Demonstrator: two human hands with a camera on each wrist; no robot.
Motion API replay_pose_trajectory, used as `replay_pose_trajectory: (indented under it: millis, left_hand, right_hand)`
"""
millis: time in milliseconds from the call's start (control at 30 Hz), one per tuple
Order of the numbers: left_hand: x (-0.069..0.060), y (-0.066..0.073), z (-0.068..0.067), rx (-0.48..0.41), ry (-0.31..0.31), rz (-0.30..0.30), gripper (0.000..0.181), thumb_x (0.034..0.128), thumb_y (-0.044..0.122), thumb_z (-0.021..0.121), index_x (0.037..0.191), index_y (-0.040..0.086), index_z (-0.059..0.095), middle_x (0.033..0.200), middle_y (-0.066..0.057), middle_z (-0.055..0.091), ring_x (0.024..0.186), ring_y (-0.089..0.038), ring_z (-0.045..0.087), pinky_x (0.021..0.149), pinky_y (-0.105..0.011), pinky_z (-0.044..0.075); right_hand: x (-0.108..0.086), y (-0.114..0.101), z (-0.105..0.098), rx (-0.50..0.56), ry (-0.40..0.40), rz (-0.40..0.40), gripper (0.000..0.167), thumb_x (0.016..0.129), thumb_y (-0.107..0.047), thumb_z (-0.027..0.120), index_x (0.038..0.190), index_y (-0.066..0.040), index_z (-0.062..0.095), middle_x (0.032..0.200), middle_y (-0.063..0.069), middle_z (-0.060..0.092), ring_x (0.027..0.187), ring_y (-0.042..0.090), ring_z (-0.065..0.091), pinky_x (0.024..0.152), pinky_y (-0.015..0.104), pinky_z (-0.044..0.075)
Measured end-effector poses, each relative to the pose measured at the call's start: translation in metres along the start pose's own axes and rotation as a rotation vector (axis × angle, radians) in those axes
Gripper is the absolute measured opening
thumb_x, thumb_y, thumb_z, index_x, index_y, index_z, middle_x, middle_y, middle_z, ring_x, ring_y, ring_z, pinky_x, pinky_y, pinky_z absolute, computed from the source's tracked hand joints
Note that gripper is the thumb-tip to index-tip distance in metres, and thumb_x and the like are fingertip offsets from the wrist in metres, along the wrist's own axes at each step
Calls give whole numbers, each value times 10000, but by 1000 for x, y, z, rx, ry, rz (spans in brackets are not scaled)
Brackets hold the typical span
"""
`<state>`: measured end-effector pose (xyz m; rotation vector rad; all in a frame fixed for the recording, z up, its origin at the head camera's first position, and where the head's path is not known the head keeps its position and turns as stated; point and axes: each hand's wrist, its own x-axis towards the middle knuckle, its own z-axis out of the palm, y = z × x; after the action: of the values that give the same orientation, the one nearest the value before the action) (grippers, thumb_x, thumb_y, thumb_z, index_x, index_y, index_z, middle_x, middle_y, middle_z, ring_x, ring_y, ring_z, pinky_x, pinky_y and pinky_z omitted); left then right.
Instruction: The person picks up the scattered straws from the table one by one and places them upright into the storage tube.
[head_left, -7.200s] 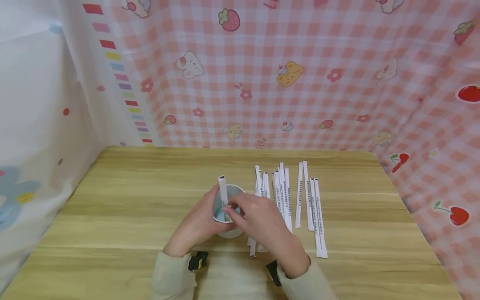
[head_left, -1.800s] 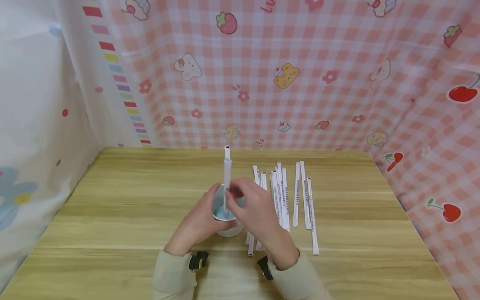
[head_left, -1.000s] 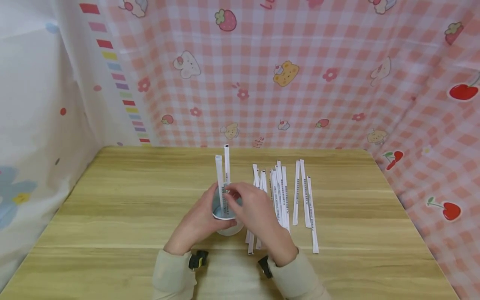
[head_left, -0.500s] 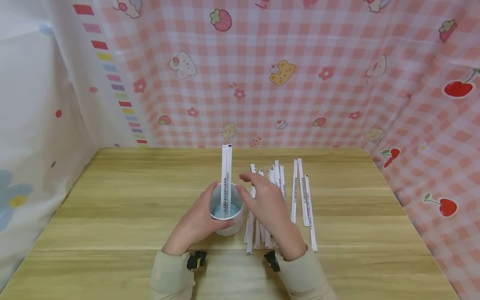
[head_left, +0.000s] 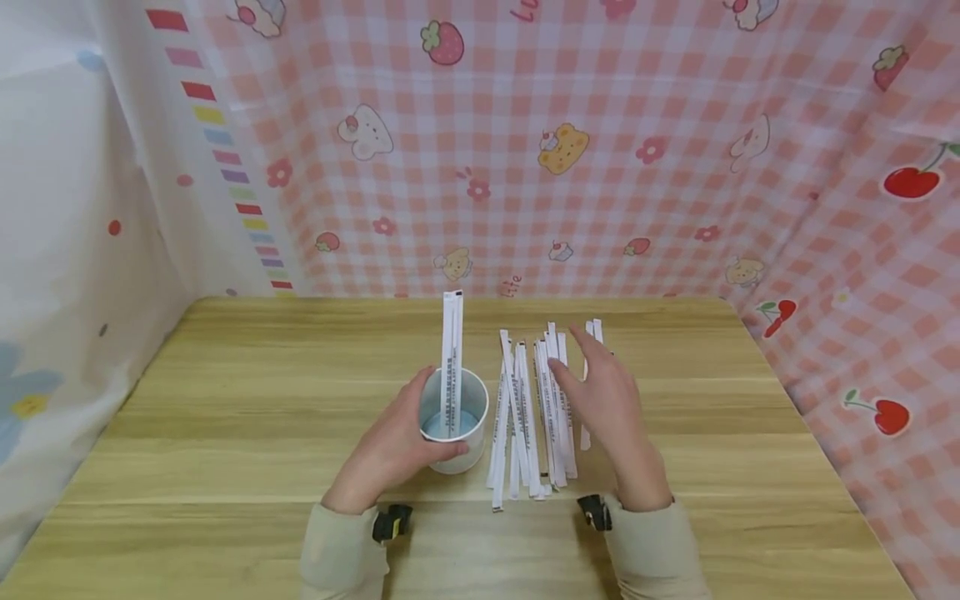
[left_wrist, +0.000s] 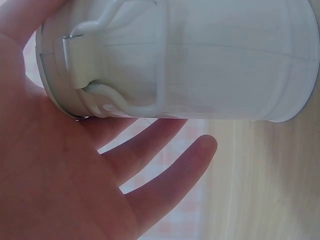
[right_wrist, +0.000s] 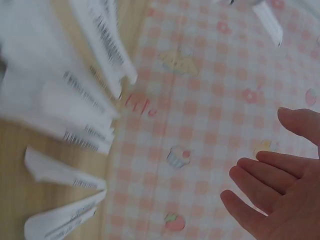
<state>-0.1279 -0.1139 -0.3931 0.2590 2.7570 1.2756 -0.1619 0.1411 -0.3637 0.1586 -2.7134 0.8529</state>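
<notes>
My left hand (head_left: 393, 442) holds a small white pail (head_left: 474, 450) by its rim, thumb on the near side. Its inside bottom is pale blue, and it tilts slightly towards me. Two paper-wrapped straws (head_left: 452, 350) stand in it, leaning side by side on the wall. In the left wrist view, a wire handle (left_wrist: 161, 60) lies folded against the pail; some fingers reach beneath it. My right hand (head_left: 607, 400) hovers over the right part of the wrapped straws (head_left: 527, 433), fingers spread, holding nothing. In the right wrist view, that hand (right_wrist: 280, 195) is apart from the straws (right_wrist: 75, 95).
Several wrapped straws lie roughly parallel on the wooden table (head_left: 285, 400), right of the pail. A few others (head_left: 587, 433) are partly hidden behind my right hand. A pink checked cloth (head_left: 465, 217) hangs at the table's back edge, with more cloth at both sides.
Earlier one straw stood in the pail; a second has joined it. My right hand let go of the straws and moved right, over those on the table. The left hand keeps its hold.
</notes>
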Motion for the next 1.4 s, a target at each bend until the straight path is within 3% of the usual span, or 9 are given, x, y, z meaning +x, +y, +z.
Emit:
replay_pose_trajectory:
  millis: [300, 500, 700, 833, 1000, 1133, 1400]
  left_hand:
    - [0, 1, 0, -7, -10, -9, 1027, 588, 407, 806, 1400, 173, 222, 1294, -62, 397, 1097, -263, 444, 850, -433, 406]
    - [0, 2, 0, -2, -10, -11, 1018, 594, 393, 807, 1400, 176, 224, 1290, -66, 398, 1092, -267, 443, 846, -432, 408]
    - [0, 3, 0, 3, -10, -17, 1014, 598, 388, 806, 1401, 189, 219, 1287, -52, 394, 1089, -258, 441, 842, -434, 410]
    - [-1, 3, 0, 8, -14, -25, 1030, 593, 418, 800, 1406, 187, 210, 1295, -54, 387, 1091, -257, 439, 840, -433, 408]
    - [-1, 1, 0, 6, -13, -14, 1026, 596, 423, 797, 1405, 184, 213, 1291, -50, 387, 1087, -251, 438, 838, -430, 406]
    - [-1, 1, 0, 5, -13, -14, 1019, 598, 420, 797, 1403, 186, 218, 1287, -44, 389, 1085, -247, 437, 838, -431, 408]
    - [-1, 2, 0, -3, -16, -20, 1009, 600, 391, 805, 1399, 199, 219, 1284, -37, 392, 1086, -248, 438, 842, -434, 411]
  right_hand:
    - [7, 49, -10, -18, -84, 179, 611, 869, -340, 548, 1359, -37, 341, 1316, 211, 406, 1160, 419, 391, 923, 537, 310]
    - [4, 73, -13, 11, -243, 266, 668, 883, -388, 502, 1375, 1, 274, 1343, 248, 344, 1192, 445, 326, 939, 561, 272]
    - [1, 91, -10, -24, -372, 327, 584, 868, -296, 539, 1280, 86, 382, 1224, 273, 463, 1106, 430, 426, 897, 523, 339]
    - [-1, 99, -7, -53, -392, 342, 437, 844, -254, 561, 1112, 91, 532, 1082, 254, 552, 973, 387, 504, 813, 475, 396]
    - [-3, 104, -5, -76, -423, 370, 262, 812, -240, 606, 869, 15, 620, 793, 105, 585, 717, 245, 509, 632, 352, 399]
    - [-3, 105, -2, -76, -467, 403, 227, 803, -236, 631, 808, -9, 624, 712, 61, 559, 651, 203, 491, 582, 304, 376]
    - [-2, 110, -1, -74, -466, 401, 209, 802, -229, 623, 758, -25, 624, 656, 40, 547, 608, 181, 489, 547, 282, 371]
